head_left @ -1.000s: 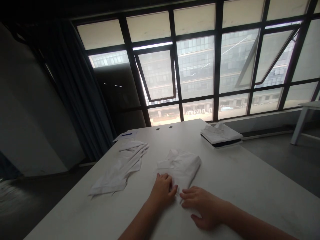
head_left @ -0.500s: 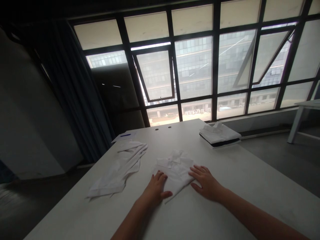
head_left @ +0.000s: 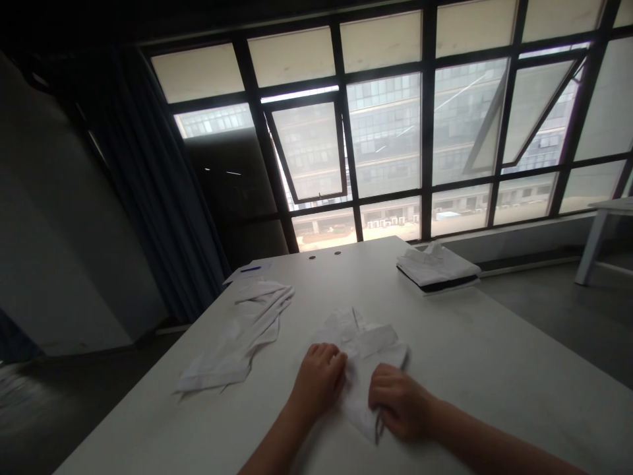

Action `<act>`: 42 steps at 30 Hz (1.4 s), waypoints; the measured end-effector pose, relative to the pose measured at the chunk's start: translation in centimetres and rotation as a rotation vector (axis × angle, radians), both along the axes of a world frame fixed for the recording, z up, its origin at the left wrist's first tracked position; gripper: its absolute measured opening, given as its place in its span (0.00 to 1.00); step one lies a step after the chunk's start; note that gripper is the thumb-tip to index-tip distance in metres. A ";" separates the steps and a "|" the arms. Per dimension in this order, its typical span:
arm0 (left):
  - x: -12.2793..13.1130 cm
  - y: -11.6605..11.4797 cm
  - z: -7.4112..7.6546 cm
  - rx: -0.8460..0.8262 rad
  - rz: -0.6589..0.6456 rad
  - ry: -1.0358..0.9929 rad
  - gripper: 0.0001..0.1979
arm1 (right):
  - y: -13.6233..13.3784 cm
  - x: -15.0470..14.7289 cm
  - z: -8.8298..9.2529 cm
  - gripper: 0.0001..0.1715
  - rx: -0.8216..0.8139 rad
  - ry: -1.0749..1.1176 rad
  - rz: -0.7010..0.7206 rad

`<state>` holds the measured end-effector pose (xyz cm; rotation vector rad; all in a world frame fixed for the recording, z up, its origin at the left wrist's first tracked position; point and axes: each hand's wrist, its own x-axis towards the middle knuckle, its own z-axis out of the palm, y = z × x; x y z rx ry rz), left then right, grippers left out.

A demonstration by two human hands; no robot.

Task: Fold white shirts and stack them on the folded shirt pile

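Observation:
A folded white shirt (head_left: 363,349), its collar pointing away from me, lies on the white table (head_left: 469,389) between my hands. My left hand (head_left: 323,376) has its fingers curled on the shirt's left side. On the right side, my right hand (head_left: 399,401) is closed round the lower right edge, where the cloth looks bunched and slightly raised. Another white garment (head_left: 237,343) is spread loosely on the table to the left. A stack of folded white shirts (head_left: 438,264) with a dark layer sits at the back right.
Paper with a blue pen (head_left: 250,269) rests at the table's far left corner. Two small dark discs (head_left: 312,257) are near the far edge. Windows and a dark curtain (head_left: 163,198) stand beyond, and another table (head_left: 588,244) is at the far right.
Both hands have gone from flat, spread fingers to curled ones. The shirt has turned and shifted a little to the right and nearer, its right edge now gripped.

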<state>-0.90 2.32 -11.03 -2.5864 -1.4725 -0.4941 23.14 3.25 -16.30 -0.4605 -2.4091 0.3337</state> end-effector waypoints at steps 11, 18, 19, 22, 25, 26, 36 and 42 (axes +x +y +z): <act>5.0 -3.4 -0.9 -0.160 -0.181 0.115 0.12 | 7.5 6.1 -2.1 0.27 -0.196 -0.164 -0.953; 2.7 -1.6 -1.4 -0.107 -0.062 0.043 0.07 | 7.5 5.3 -2.4 0.25 -0.210 -0.109 -0.802; 2.6 -1.5 -1.5 -0.098 -0.039 0.035 0.06 | 7.6 5.3 -2.4 0.25 -0.212 -0.067 -0.788; 2.8 -1.3 -1.8 -0.078 0.018 0.030 0.05 | 7.9 4.9 -2.6 0.23 -0.196 0.074 -0.754; 3.1 -1.2 -2.0 -0.064 0.062 0.033 0.07 | 8.2 4.3 -2.9 0.22 -0.183 0.081 -0.792; 3.1 -1.2 -2.1 -0.058 0.078 0.036 0.08 | 8.2 4.1 -2.9 0.21 -0.182 0.054 -0.806; 3.7 -1.5 -1.6 -0.052 0.234 0.016 0.10 | 7.9 3.5 -3.0 0.13 -0.177 -0.142 -0.832; 2.1 -0.8 -2.3 -0.252 0.322 -0.076 0.16 | 7.3 3.1 -2.6 0.15 -0.166 -0.233 -0.856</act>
